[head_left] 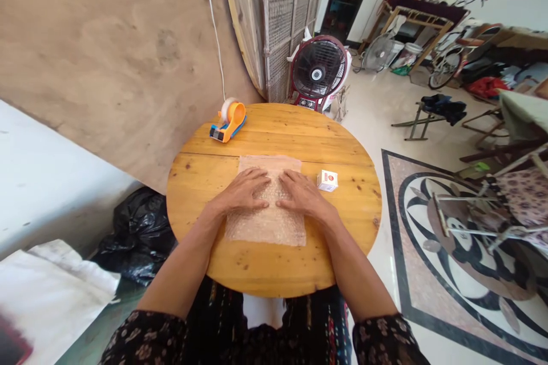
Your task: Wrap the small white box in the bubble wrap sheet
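A sheet of clear bubble wrap [266, 228] lies flat on the round wooden table [274, 271]. My left hand [245, 189] rests on its left half, palm down with the fingers stretched out. On the right half lies my right hand [303, 193], also flat and spread. A strip of bubble wrap shows between the two hands, and neither hand grips anything. Just right of the sheet, close to my right hand, stands a small white box [327, 181] with a red mark on top.
An orange and blue tape dispenser [231, 120] stands at the table's back left edge. Beyond the table is a dark red fan [317, 71]. A black plastic bag [139, 234] sits on the floor at left, and a folding stool [422, 120] stands farther off at right.
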Available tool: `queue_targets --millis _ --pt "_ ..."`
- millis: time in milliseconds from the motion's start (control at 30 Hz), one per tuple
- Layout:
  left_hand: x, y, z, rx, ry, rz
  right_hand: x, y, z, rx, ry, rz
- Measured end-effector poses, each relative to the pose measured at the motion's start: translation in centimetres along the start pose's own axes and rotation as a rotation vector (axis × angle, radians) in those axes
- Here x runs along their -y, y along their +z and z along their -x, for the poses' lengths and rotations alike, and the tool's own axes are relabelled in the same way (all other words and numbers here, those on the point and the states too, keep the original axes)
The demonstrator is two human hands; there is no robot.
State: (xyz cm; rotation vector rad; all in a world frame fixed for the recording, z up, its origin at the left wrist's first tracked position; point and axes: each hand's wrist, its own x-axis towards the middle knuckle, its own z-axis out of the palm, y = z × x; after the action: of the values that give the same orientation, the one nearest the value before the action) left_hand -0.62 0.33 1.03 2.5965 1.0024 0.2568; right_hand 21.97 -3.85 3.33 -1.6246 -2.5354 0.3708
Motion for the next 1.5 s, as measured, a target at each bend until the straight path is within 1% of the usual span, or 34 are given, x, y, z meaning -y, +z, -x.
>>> queue_targets --millis 100,200,400,600,700,767,833,900,967,1000,1067,1133,1233,1367,1433,1500 --pt "0.1 -0.1 0.0 0.018 -0.006 0.009 -1.4 -0.3 0.3 0.080 -0.010 -0.024" --pt "0.2 -0.3 0.0 0.036 0.010 0.011 -2.4 -0.3 0.5 0.118 0.001 -0.039" --pt "0.8 -0.6 0.4 0.136 -0.017 -0.007 -3.3 0.0 0.7 0.108 -0.009 -0.063" --pt "1.1 -0.7 0.7 0.145 0.002 -0.013 -3.7 0.3 0.8 0.102 -0.027 -0.081" --pt "0.9 -0.8 0.6 0.174 -0.016 -0.033 -3.7 0.1 0.9 0.091 -0.022 -0.076" --pt "0.7 -0.9 0.5 0.185 -0.028 -0.040 -3.4 -0.3 1.0 0.066 -0.026 -0.068" --pt "0.6 -0.9 0.5 0.175 -0.031 -0.039 -2.7 -0.9 0.9 -0.001 -0.029 -0.059" --pt "0.5 -0.8 0.4 0.161 -0.029 -0.038 -1.7 -1.3 0.8 -0.088 -0.040 -0.068" --pt "0.6 -0.7 0.5 0.158 -0.027 -0.040 -0.5 -1.4 0.6 -0.127 -0.086 -0.099" --pt "0.6 -0.7 0.5 0.156 -0.024 -0.038 0.1 -1.2 0.5 -0.114 -0.122 -0.114" --pt "0.6 -0.7 0.5 0.145 -0.013 -0.032 1.0 -0.7 0.4 -0.043 -0.176 -0.118" --pt "0.7 -0.6 0.5 0.139 -0.001 -0.028 1.4 -0.2 0.4 0.030 -0.163 -0.098" --pt "0.7 -0.5 0.5 0.155 -0.012 -0.038 1.0 0.2 0.4 0.089 -0.088 -0.081" --pt "1.1 -0.4 0.4 0.155 -0.022 -0.030 0.1 -0.1 0.2 0.139 -0.073 -0.081" --pt "1.0 -0.8 0.4 0.149 -0.026 -0.005 0.0 -0.2 0.2 0.142 -0.082 -0.082" --pt "0.2 -1.6 0.5 0.144 -0.050 -0.003 -0.1 -0.1 0.2 0.130 -0.095 -0.080"
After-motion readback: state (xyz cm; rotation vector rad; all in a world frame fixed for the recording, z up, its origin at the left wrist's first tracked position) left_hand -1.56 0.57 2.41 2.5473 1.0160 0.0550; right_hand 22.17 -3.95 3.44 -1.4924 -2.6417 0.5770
